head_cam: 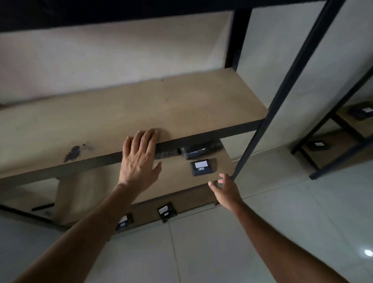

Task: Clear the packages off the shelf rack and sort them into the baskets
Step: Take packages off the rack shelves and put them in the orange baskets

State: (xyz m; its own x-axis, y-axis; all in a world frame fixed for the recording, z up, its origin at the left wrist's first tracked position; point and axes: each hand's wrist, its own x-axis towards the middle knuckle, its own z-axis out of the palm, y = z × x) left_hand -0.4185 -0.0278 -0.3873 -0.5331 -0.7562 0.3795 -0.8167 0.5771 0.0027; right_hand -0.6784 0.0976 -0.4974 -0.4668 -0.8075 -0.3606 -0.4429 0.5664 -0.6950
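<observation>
Both your left hand (139,157) and right hand (224,187) are empty and spread; reach carefully, or the small black labelled package (202,167) slides off the wooden shelf's (178,184) front edge.

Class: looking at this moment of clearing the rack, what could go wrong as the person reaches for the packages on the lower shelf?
1. The right hand reaches close beside the black upright; it may knock against it.
2. The wrapped dark package lies partly hidden under the upper shelf's edge and could be overlooked.
3. No basket is in view, so sorting may go astray.

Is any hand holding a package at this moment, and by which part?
Nothing is held. The left hand rests open on the shelf edge; the right hand hangs open near the labelled package.
</observation>
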